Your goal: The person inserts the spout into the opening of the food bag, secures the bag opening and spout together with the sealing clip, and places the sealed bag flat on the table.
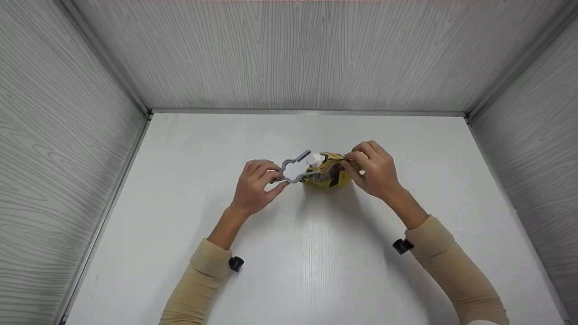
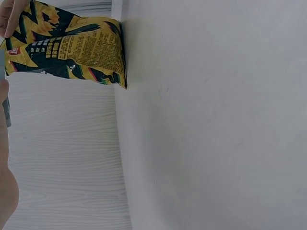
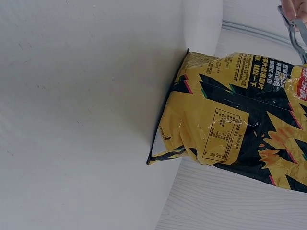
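Note:
A yellow and black snack bag [image 1: 333, 177] stands upright on the table, its bottom edge down on the surface in both wrist views. My right hand [image 1: 372, 169] pinches the top edge of the bag [image 3: 230, 110] at its right end. Between the fingers and thumb of my left hand [image 1: 257, 185] is one end of a grey bag clip [image 1: 303, 156]. The clip's two long arms are spread apart and point toward the bag top, the nearer one overlapping it in the head view. A white cap [image 1: 314, 159] sits at the bag's left side, beside the clip arms.
The white table [image 1: 280, 271] is bounded by a grey wood-grain back panel [image 1: 289, 54] and side panels [image 1: 58, 158]. Black wrist mounts [image 1: 235, 263] show at both sleeve cuffs.

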A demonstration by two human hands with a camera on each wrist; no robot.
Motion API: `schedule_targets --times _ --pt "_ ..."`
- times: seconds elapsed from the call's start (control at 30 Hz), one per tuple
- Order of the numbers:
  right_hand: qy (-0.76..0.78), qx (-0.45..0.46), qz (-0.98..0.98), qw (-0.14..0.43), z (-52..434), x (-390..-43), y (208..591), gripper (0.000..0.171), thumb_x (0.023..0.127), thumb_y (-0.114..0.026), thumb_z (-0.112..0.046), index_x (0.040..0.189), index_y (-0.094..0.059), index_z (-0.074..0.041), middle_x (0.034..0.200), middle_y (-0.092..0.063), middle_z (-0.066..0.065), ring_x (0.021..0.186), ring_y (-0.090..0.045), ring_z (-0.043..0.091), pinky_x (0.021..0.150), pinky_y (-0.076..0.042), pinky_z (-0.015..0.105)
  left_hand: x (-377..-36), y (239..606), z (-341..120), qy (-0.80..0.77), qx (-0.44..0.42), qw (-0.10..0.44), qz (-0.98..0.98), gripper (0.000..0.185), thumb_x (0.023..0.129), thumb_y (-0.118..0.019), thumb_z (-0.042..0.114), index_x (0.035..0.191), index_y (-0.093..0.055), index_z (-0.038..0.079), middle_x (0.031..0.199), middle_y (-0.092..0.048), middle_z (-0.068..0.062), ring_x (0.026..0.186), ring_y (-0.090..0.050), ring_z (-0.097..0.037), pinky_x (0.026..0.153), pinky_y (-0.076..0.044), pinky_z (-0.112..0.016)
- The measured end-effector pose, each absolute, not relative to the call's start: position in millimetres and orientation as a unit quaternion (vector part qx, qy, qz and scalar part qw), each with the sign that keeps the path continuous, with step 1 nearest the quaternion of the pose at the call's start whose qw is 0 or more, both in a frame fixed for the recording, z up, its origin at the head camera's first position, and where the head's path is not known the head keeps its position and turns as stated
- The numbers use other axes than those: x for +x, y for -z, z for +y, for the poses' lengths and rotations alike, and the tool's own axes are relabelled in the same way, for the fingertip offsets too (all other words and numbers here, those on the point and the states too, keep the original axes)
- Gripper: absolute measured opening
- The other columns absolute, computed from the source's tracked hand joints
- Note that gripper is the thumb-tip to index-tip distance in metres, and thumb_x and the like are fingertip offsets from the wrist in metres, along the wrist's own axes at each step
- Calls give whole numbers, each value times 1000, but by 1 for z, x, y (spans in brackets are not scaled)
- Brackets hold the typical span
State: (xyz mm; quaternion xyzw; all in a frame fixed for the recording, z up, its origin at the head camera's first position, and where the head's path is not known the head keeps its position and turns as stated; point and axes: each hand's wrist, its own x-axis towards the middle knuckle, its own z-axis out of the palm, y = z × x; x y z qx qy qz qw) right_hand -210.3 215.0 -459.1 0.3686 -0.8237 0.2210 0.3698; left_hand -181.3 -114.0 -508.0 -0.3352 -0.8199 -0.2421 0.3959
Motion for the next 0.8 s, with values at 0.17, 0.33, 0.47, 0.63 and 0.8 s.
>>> schedule_targets --times 0.17,0.33,0.47,0.63,0.8 --pt "-223 369 -822 373 215 -211 460 14 88 -84 -11 91 -72 -5 89 -68 14 80 -63 31 69 -55 45 -184 510 -109 243 -338 395 -819 21 83 -91 20 95 -77 9 102 -74 -4 106 -62 -22 94 -51 -38" --pt "-223 369 -823 370 215 -211 460 13 89 -83 -11 91 -72 -5 89 -68 14 80 -63 31 69 -55 45 -187 511 -105 251 -338 394 -817 22 83 -91 21 94 -77 9 102 -74 -4 105 -63 -22 94 -52 -38" --pt "-222 369 -823 369 214 -211 459 13 90 -83 -12 92 -72 -5 89 -67 14 80 -63 31 70 -55 45 -189 511 -102 255 -336 392 -817 21 84 -91 21 94 -77 9 102 -74 -4 105 -63 -22 94 -53 -38" --pt "-223 368 -824 369 214 -211 458 13 89 -83 -12 92 -73 -4 89 -68 14 80 -63 31 69 -55 45 -192 511 -99 256 -338 383 -821 19 86 -89 21 95 -77 10 101 -74 -3 105 -64 -21 93 -54 -37" --pt "-214 365 -831 362 214 -210 458 14 91 -83 -15 92 -73 -4 90 -68 14 81 -64 31 69 -56 45 -195 512 -95 257 -340 383 -820 18 87 -88 21 95 -77 10 101 -75 -3 104 -65 -20 92 -54 -36"
